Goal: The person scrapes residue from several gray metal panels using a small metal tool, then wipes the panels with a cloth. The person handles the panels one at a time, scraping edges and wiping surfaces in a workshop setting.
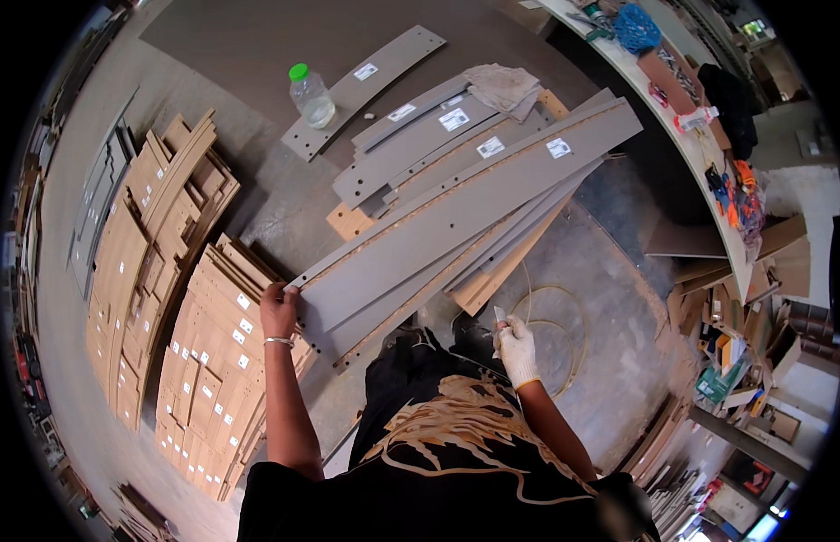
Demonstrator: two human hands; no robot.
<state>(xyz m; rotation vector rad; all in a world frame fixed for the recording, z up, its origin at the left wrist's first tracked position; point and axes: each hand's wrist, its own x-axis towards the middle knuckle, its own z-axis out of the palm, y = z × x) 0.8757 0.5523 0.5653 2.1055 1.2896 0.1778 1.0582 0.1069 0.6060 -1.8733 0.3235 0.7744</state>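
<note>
My bare left hand (277, 312), with a band at the wrist, grips the near left end of a long grey panel (420, 237). That panel has drilled holes, a raw brown edge and a white label towards its far right end. It lies slantwise on a stack of similar grey boards (515, 237), fanned out beneath it. My right hand (518, 350), in a white knitted glove, is closed around a small flat-bladed tool (499, 314) whose tip points up. This hand stays apart from the panel, near my leg. The tool's exact kind is unclear.
A green-capped plastic jar (312, 98) stands on a grey board (370, 86). A rag (503, 90) lies on the boards. Stacks of wood-coloured panels (212, 379) sit at left. A cluttered workbench (723, 217) runs along the right; a yellowish hose (578, 330) coils on the floor.
</note>
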